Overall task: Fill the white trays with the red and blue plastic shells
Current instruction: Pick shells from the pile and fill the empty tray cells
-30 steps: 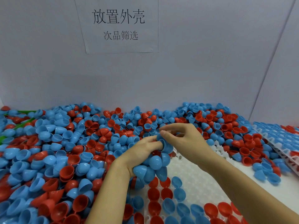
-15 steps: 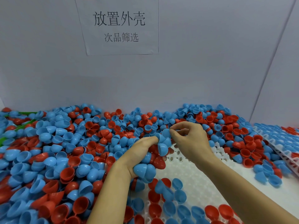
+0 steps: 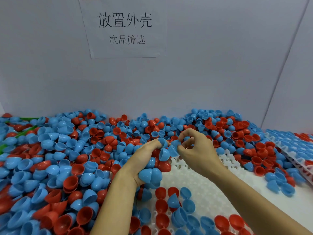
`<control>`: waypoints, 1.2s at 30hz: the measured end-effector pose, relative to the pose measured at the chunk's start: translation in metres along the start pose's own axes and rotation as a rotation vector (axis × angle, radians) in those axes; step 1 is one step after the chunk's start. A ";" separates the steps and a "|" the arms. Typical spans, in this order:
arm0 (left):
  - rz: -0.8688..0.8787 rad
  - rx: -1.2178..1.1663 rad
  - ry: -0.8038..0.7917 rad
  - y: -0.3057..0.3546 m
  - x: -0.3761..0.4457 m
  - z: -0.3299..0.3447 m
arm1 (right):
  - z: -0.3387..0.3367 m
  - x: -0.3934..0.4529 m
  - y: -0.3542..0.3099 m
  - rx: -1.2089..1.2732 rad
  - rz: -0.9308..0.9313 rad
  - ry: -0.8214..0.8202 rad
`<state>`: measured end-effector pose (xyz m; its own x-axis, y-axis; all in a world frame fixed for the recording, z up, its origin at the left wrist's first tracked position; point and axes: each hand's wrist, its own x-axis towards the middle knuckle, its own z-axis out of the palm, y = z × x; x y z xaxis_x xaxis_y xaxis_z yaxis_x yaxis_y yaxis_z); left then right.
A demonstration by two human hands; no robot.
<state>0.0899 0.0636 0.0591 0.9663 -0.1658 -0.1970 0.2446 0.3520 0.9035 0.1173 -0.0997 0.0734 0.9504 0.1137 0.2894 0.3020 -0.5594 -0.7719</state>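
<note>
A white tray (image 3: 201, 187) with round pockets lies in front of me, several red and blue shells seated in its near rows. My left hand (image 3: 144, 158) hovers over the tray's far left part and grips a handful of blue and red shells (image 3: 150, 173). My right hand (image 3: 196, 150) is just to its right, fingers curled, pinching a blue shell (image 3: 173, 146) at the top of that handful. A deep heap of loose red and blue shells (image 3: 67, 150) covers the surface to the left and behind.
A second white tray (image 3: 291, 150), filled mostly with blue shells, lies at the right edge. A grey wall with a paper sign (image 3: 125, 28) closes the back. Green plastic (image 3: 10, 138) shows under the heap at far left.
Both hands have risen slightly and stayed together. The right hand's fingers shifted from covering the handful to pinching one blue shell at its top. A blue shell now lies tilted on the tray's near rows.
</note>
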 end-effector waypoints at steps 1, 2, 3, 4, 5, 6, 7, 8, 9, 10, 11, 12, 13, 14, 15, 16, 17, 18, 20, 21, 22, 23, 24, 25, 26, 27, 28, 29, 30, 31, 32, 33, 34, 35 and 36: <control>-0.002 -0.012 -0.005 0.000 0.000 0.000 | 0.000 0.000 0.000 -0.007 -0.002 0.009; -0.006 -0.024 -0.010 0.000 0.000 0.000 | 0.000 0.000 0.000 -0.013 -0.007 0.023; -0.009 -0.031 -0.012 0.000 0.000 0.001 | 0.000 0.001 -0.001 -0.015 -0.012 0.037; -0.010 -0.030 -0.009 0.000 0.000 0.001 | 0.000 0.001 -0.001 -0.009 -0.015 0.049; -0.011 -0.029 -0.006 -0.001 0.000 0.000 | 0.000 0.002 -0.001 0.008 -0.008 0.059; -0.011 -0.030 -0.004 -0.001 0.000 0.000 | -0.001 0.001 -0.001 0.039 0.011 0.066; -0.006 -0.029 -0.004 -0.001 0.000 0.000 | -0.002 0.001 0.000 0.074 0.038 0.072; 0.007 -0.019 -0.003 -0.001 0.000 -0.001 | -0.004 0.001 0.001 0.102 0.070 0.073; 0.023 -0.002 -0.003 -0.002 0.000 -0.001 | -0.005 0.001 0.002 0.119 0.102 0.067; 0.037 0.016 -0.011 -0.002 0.000 -0.001 | -0.005 0.000 0.003 0.130 0.130 0.055; 0.045 0.026 -0.025 -0.002 0.000 -0.001 | -0.005 0.000 0.004 0.139 0.152 0.036; 0.045 0.027 -0.039 -0.002 -0.001 0.000 | -0.005 0.000 0.005 0.146 0.168 0.015; 0.040 0.028 -0.053 -0.001 -0.002 0.000 | -0.005 0.000 0.006 0.145 0.178 -0.004; 0.035 0.034 -0.063 -0.001 -0.002 0.001 | -0.004 -0.001 0.006 0.132 0.181 -0.014; 0.031 0.041 -0.067 -0.001 -0.003 0.001 | -0.004 -0.002 0.007 0.104 0.174 -0.011; 0.030 0.046 -0.065 -0.001 -0.003 0.001 | -0.004 -0.002 0.007 0.067 0.159 -0.001; 0.030 0.048 -0.063 -0.001 -0.003 0.000 | -0.004 -0.003 0.007 0.031 0.138 0.013; 0.031 0.049 -0.062 -0.001 -0.002 0.000 | -0.004 -0.003 0.007 0.003 0.115 0.029; 0.027 0.059 -0.040 -0.002 -0.001 0.000 | -0.004 -0.004 0.007 -0.012 0.069 0.051; 0.021 0.069 -0.023 -0.002 0.000 0.000 | -0.003 -0.004 0.007 -0.002 0.048 0.052; 0.022 0.080 -0.015 -0.003 0.001 -0.001 | -0.003 -0.005 0.007 0.016 0.029 0.045; 0.029 0.087 -0.020 -0.003 0.001 -0.001 | -0.002 -0.006 0.006 0.040 0.009 0.032; 0.036 0.088 -0.031 -0.003 0.001 0.000 | -0.002 -0.007 0.005 0.058 -0.014 0.018; 0.039 0.085 -0.041 -0.003 0.001 0.000 | -0.003 -0.008 0.004 0.065 -0.042 0.006; 0.038 0.079 -0.046 -0.003 0.001 0.000 | -0.003 -0.009 0.003 0.057 -0.071 -0.002; 0.033 0.076 -0.047 -0.002 0.000 0.000 | -0.003 -0.009 0.003 0.039 -0.099 -0.010; 0.028 0.073 -0.042 -0.002 0.001 0.000 | -0.003 -0.010 0.002 0.018 -0.123 -0.018; 0.022 0.071 -0.033 -0.002 0.001 -0.001 | -0.003 -0.010 0.002 -0.002 -0.140 -0.023; 0.014 0.067 -0.020 -0.002 0.002 -0.001 | -0.003 -0.010 0.002 -0.016 -0.148 -0.024; 0.006 0.065 -0.006 -0.002 0.002 -0.001 | -0.002 -0.010 0.002 -0.026 -0.151 -0.017; -0.004 0.063 0.004 -0.003 0.002 -0.001 | -0.001 -0.009 0.002 -0.039 -0.157 0.000; -0.012 0.062 0.011 -0.003 0.003 -0.001 | 0.000 -0.009 0.003 -0.059 -0.173 0.032; -0.022 0.064 0.013 -0.003 0.003 -0.001 | 0.000 -0.008 0.004 -0.085 -0.194 0.074; -0.030 0.072 0.015 -0.003 0.003 -0.001 | 0.000 -0.007 0.005 -0.113 -0.215 0.115; -0.039 0.083 0.018 -0.003 0.003 -0.001 | 0.000 -0.007 0.005 -0.133 -0.227 0.147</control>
<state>0.0923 0.0629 0.0552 0.9576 -0.1614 -0.2387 0.2753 0.2677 0.9234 0.1123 -0.1028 0.0676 0.8360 0.1330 0.5324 0.4836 -0.6368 -0.6005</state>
